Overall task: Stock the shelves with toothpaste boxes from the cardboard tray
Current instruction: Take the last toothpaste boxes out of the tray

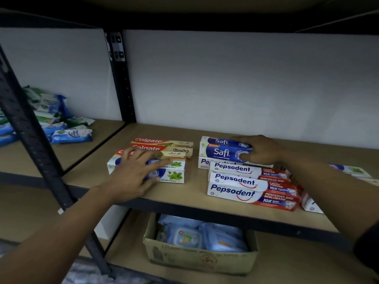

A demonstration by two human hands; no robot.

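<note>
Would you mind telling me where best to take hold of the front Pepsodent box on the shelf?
Take the front Pepsodent box by its left end, coming from the front-left: that end faces bare shelf, while other boxes crowd its back and right.

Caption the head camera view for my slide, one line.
Stocking toothpaste: left hand rests on Double Mint boxes, right hand grips Safi boxes behind stacked Pepsodent boxes on the shelf.
</note>
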